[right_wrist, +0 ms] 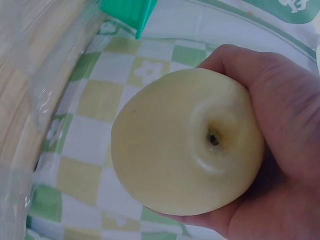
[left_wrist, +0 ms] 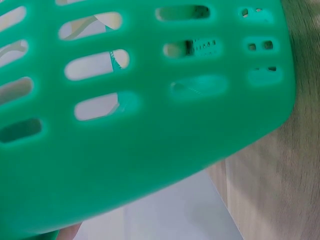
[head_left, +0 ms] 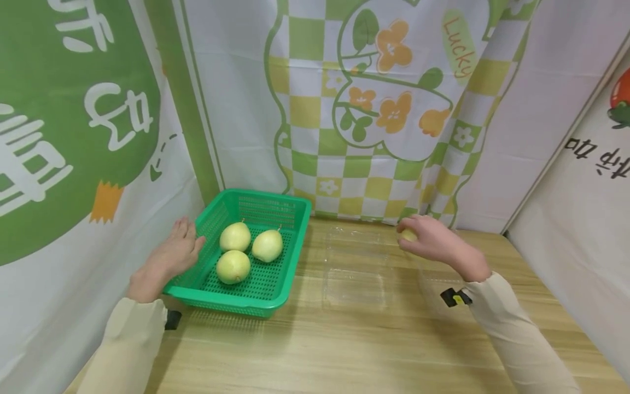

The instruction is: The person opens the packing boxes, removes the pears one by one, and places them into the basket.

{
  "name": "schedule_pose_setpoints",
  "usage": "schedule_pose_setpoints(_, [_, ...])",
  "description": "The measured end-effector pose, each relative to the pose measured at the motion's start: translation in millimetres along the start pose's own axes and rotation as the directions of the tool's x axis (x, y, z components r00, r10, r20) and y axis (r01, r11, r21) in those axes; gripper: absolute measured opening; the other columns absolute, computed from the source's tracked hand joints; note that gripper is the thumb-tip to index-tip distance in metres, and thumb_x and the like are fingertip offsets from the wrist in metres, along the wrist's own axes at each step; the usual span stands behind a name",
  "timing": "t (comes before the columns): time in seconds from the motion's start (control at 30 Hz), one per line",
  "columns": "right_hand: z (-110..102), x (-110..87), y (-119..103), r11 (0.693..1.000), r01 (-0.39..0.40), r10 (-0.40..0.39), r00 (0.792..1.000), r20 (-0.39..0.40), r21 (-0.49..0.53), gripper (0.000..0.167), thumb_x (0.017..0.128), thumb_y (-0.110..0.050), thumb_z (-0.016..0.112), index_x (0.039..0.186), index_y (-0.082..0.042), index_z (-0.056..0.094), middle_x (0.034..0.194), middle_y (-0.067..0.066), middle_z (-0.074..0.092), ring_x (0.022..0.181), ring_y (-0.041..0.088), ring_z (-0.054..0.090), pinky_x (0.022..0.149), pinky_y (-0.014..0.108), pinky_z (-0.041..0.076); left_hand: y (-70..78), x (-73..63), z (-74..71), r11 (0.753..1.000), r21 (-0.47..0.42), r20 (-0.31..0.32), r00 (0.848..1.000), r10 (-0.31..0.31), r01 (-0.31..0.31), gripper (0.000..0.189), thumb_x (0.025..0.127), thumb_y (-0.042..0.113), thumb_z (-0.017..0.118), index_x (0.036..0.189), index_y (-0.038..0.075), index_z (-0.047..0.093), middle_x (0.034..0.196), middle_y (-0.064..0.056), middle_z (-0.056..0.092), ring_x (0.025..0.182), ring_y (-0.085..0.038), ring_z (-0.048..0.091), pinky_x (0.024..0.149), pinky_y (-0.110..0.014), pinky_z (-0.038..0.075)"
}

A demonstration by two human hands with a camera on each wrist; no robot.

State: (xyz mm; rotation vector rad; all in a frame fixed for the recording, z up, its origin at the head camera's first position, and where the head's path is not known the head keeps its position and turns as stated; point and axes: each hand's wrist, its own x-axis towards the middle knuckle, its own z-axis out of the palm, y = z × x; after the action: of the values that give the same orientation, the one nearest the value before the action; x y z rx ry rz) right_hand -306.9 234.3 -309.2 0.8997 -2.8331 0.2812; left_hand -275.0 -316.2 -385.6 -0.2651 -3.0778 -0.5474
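My right hand point(head_left: 428, 238) grips a pale yellow pear point(right_wrist: 175, 145), thumb and fingers wrapped round its sides and its dimpled end facing the right wrist camera. In the head view most of that pear is hidden by the hand, which is above the back right of the table. On the left stands a green plastic basket point(head_left: 275, 303) with three pale pears point(head_left: 233, 267) inside. My left hand point(head_left: 174, 251) lies along the basket's left rim, fingers straight. The basket's slotted wall point(left_wrist: 150, 155) fills most of the left wrist view, hiding nearly all of that hand.
A clear plastic clamshell box point(head_left: 355, 269) lies opened on the wooden table point(head_left: 344, 350), right of the basket. Another clear container point(head_left: 435, 287) sits partly under the right forearm. Printed curtains point(head_left: 236, 98) enclose the back and both sides.
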Motion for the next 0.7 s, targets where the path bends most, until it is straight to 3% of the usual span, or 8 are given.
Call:
schedule_pose_setpoints(0.37, [-1.3, 21.5, -28.6, 0.997, 0.071, -0.07, 0.997, -0.025, 0.026, 0.025, 0.091, -0.024, 0.063, 0.11, -0.01, 0.069, 0.109, 0.008, 0.069, 0.102, 0.028, 0.065, 0.087, 0.045, 0.054, 1.6, 1.3, -2.3, 1.0, -0.011, 0.009, 1.0, -0.004, 0.004, 0.072, 0.109, 0.035, 0.02, 0.145, -0.024, 0.003, 0.153, -0.044, -0.01, 0.143, -0.058, -0.008, 0.118, -0.066, 0.005])
schedule_pose_setpoints(0.7, [-0.4, 42.4, -58.3, 0.975, 0.212, -0.203, 0.973, -0.109, 0.071, 0.019, 0.089, -0.02, 0.063, 0.106, -0.013, 0.07, 0.104, 0.004, 0.069, 0.098, 0.022, 0.065, 0.087, 0.04, 0.054, 1.4, -0.5, -2.3, 1.0, -0.007, -0.006, 1.0, 0.007, -0.007, 0.071, 0.109, 0.034, 0.021, 0.145, -0.026, 0.005, 0.152, -0.045, -0.008, 0.142, -0.059, -0.005, 0.118, -0.066, 0.006])
